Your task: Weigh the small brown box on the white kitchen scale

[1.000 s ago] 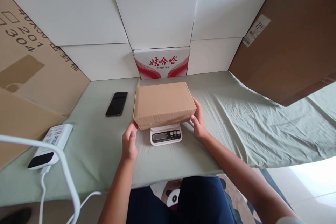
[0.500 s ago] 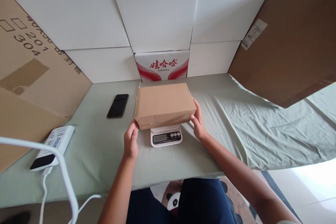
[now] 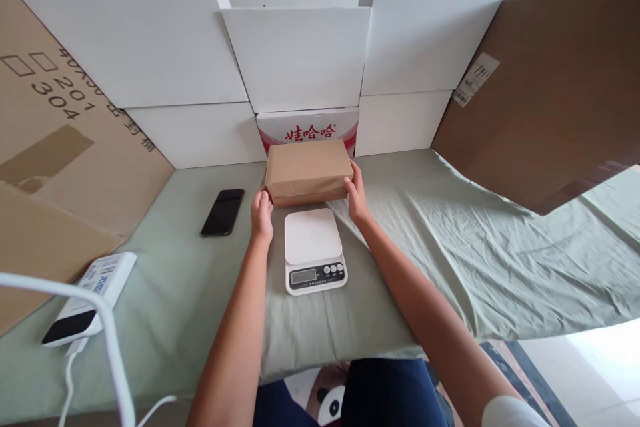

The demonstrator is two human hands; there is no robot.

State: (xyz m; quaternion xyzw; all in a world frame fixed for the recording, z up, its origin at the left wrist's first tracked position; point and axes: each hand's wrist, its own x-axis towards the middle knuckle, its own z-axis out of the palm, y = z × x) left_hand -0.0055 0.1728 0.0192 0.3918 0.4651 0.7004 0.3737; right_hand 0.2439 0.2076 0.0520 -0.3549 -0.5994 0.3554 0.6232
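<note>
Left hand (image 3: pixel 262 212) and right hand (image 3: pixel 357 196) grasp the brown box (image 3: pixel 309 170) by its two ends; box sits behind the white scale (image 3: pixel 313 248), on the green sheet (image 3: pixel 450 240)

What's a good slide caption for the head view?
Both hands, left and right, hold a brown cardboard box behind a white scale.

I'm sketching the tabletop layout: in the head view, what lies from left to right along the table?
White power bank → black phone → left hand → white kitchen scale → right hand → tilted brown cardboard sheet. Both hands grip the brown box behind the scale.
</note>
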